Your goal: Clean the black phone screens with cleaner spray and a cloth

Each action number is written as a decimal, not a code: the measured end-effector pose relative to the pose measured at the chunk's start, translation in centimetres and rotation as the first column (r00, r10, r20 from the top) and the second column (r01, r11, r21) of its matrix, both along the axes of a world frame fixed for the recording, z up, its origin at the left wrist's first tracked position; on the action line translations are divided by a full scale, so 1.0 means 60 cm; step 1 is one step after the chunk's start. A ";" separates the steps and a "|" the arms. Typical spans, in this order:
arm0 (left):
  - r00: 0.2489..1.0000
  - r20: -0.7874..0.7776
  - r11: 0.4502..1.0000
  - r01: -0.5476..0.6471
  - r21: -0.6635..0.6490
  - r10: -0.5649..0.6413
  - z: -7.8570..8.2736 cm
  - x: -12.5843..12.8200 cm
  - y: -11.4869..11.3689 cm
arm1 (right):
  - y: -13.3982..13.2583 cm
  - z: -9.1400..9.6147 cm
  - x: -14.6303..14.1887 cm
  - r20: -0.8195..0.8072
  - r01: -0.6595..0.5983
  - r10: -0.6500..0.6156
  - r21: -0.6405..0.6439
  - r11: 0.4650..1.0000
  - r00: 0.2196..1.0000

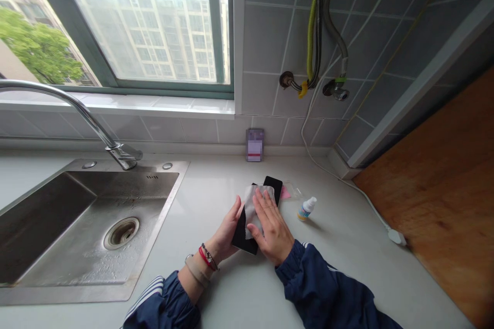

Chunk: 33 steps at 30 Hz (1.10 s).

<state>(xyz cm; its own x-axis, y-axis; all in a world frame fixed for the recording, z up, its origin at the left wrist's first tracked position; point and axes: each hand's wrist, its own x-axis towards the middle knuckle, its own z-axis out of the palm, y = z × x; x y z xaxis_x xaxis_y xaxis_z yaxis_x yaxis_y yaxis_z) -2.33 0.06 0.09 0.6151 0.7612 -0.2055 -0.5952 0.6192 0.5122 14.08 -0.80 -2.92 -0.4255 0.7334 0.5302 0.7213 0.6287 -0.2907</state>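
My left hand [227, 231] is closed around the left edge of a flat black phone-shaped object [242, 236], thumb pointing up along its side. A light grey cloth [251, 211] with a zigzag edge covers most of that object's face. Over the cloth lies my right hand [272, 229], fingers stretched and pressing it down, thumb toward the lower edge. Just behind, a second black flat piece [274, 183] rests on the counter, partly hidden by the cloth and fingers. A small white-capped bottle [306, 209] stands to the right of my right hand.
Beside the black piece lies a clear plastic wrapper [294, 190] with a pink slip [285, 193]. A phone [254, 151] leans against the tiled wall. The steel sink [150, 247] and tap [121, 157] are at left; a white cable [347, 183] and wooden panel [436, 190] are at right.
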 end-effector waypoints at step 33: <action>0.995 -0.073 0.997 -0.072 -0.031 0.070 0.005 -0.002 0.005 | -0.008 0.000 -0.004 0.038 0.011 -0.009 -0.050 0.999 0.999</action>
